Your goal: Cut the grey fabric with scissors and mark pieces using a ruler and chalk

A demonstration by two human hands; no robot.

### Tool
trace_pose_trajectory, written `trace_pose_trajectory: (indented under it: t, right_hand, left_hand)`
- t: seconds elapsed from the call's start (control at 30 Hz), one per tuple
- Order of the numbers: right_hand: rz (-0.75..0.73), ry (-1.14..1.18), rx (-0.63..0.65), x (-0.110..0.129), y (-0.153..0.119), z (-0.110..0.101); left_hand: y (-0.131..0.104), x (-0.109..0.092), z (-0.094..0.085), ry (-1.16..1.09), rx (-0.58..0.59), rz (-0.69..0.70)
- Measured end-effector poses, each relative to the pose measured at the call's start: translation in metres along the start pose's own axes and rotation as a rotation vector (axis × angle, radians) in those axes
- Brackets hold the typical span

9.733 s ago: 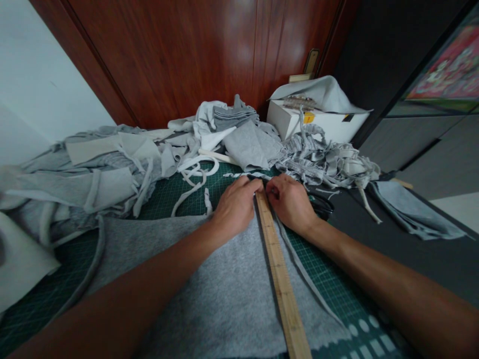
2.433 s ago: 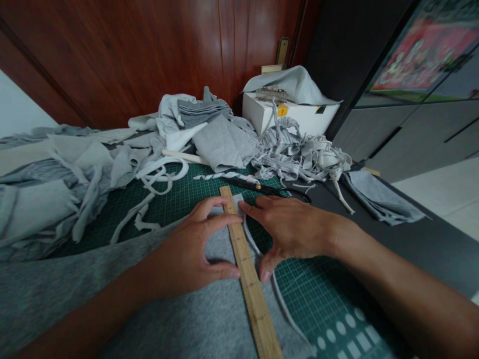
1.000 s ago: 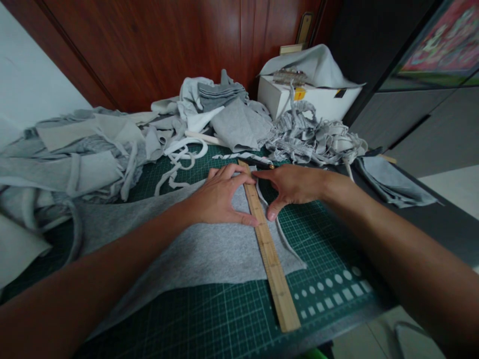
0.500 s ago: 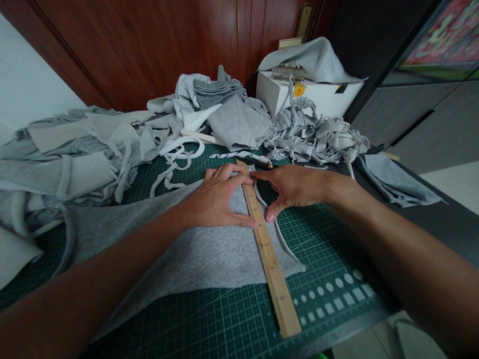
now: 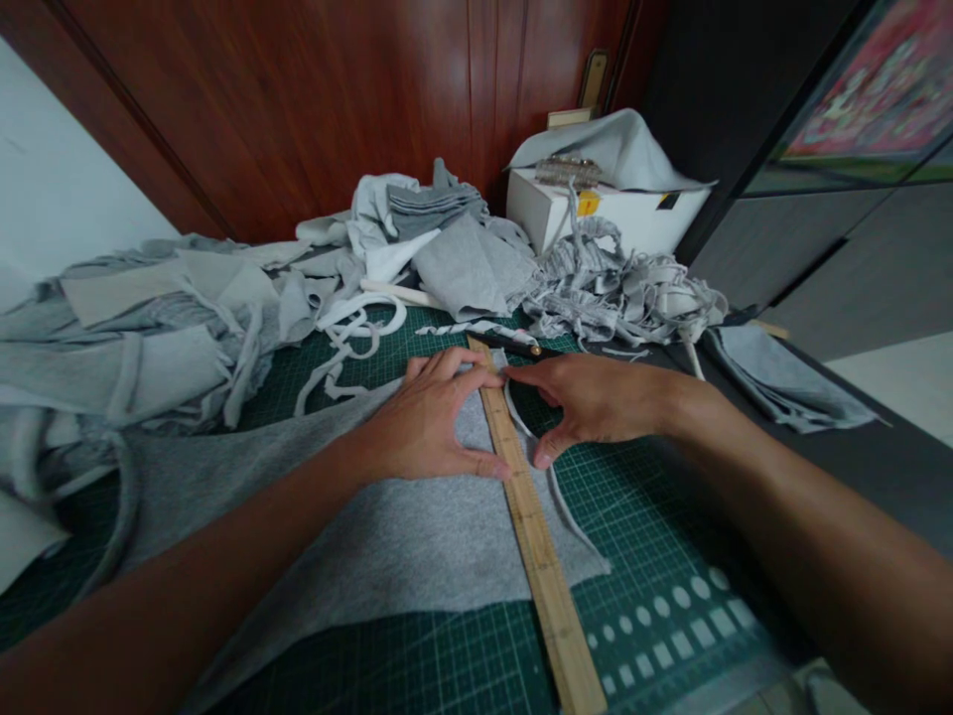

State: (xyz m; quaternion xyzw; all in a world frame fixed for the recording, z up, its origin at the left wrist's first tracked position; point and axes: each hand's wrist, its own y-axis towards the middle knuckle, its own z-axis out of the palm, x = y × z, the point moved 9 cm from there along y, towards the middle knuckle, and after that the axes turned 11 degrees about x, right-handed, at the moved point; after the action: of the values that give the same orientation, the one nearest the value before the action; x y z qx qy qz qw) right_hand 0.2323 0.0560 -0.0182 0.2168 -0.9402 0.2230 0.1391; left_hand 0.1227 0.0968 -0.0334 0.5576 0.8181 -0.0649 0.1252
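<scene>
My left hand (image 5: 432, 419) lies with fingers spread on the grey knit fabric (image 5: 424, 536). Its fingertips and thumb rest on the wooden ruler (image 5: 534, 541), which runs lengthwise across the fabric near its right end. Just right of the ruler is my right hand (image 5: 596, 399), index finger stretched toward the ruler's far part and thumb apart, by the fabric's curled right edge. A dark pen-like tool (image 5: 510, 345) lies beyond the ruler's far end, partly behind the right hand.
Beneath everything is a green cutting mat (image 5: 647, 516) with a printed grid. Piles of grey fabric (image 5: 149, 348) fill the left and back. Tangled fabric strips (image 5: 632, 288) sit before a white box (image 5: 632, 214). Folded dark grey cloth (image 5: 789, 382) lies at the right.
The whole view has tilted slightly, so everything sits lower in the picture. Both hands, the ruler and the fabric keep nearly the same places relative to one another.
</scene>
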Motion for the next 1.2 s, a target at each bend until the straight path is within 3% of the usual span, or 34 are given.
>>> trace_pose_trajectory:
  t: [0.13,0.37,0.67,1.2]
  right_hand:
    - [-0.064,0.059,-0.078,0.005,-0.007,-0.004]
    - [-0.104,0.054,-0.063,0.009,-0.008,0.000]
    - [0.048,-0.186,-0.185,0.011,0.002,0.003]
    - [0.083,-0.197,-0.201,0.011,0.005,0.005]
  left_hand:
    - [0.000,0.000,0.000,-0.007,0.017,-0.015]
    - [0.001,0.000,-0.001,0.010,0.017,-0.011]
    - [0.001,0.002,-0.003,0.009,0.009,-0.036]
    - [-0.002,0.006,-0.003,0.023,-0.019,-0.048]
